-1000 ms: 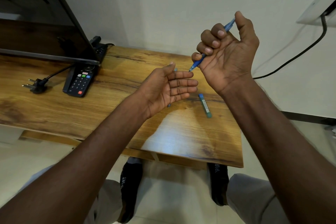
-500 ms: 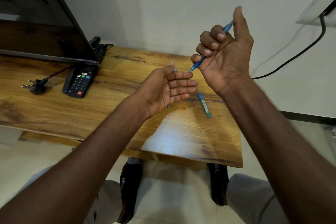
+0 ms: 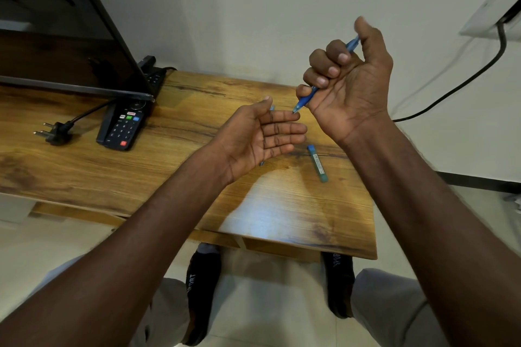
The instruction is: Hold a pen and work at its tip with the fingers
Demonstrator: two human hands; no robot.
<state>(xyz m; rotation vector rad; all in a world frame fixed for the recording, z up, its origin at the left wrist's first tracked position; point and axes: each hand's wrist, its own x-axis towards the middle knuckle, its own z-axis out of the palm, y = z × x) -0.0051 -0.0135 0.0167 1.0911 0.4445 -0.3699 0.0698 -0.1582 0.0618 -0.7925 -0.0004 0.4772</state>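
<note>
Fingers of right hand clenched round pen, tip just above flat, relaxed left hand; likely light, stiff, slick, best gripped mid-barrel.

Two bare forearms enter from the lower corners of the frame, with no sleeves, watch, rings or bands visible on either. The left hand sits near the centre of the frame; the right hand lies in the upper right of centre. Fingernails are short and plain. Along the bottom edge, light grey trousers cover both knees. Between them, at lower centre, two feet wear black socks, each printed with the word "SPORT" in pale capitals running along its length.
</note>
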